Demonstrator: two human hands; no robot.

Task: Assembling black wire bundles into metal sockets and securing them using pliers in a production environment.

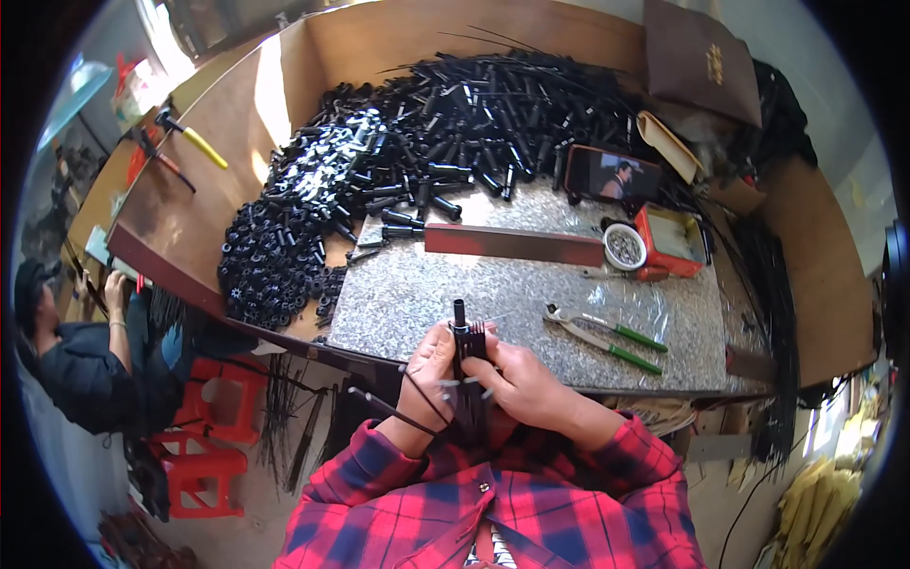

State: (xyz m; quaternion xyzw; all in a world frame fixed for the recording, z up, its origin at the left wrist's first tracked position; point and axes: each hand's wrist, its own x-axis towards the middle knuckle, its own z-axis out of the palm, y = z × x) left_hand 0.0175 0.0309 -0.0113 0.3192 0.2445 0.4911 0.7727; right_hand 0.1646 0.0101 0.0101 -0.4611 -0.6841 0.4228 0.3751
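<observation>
Your wooden workbench (pixel 823 261) has raised side and back walls and carries a grey speckled slab (pixel 502 308). Black tubular parts (pixel 493 104) are heaped along the back, spilling onto the slab's rear edge; small black rings (pixel 270 266) pile up at your left. Across the slab lies a long, dark reddish bar (pixel 512 244). Near its right end sit a white bowl (pixel 622 267) of small pieces and a red box (pixel 673 269), with a phone (pixel 613 176) tilted toward you behind them. Nearer you, right of centre, lie green-handled pincers (pixel 635 357), handles spread.
</observation>
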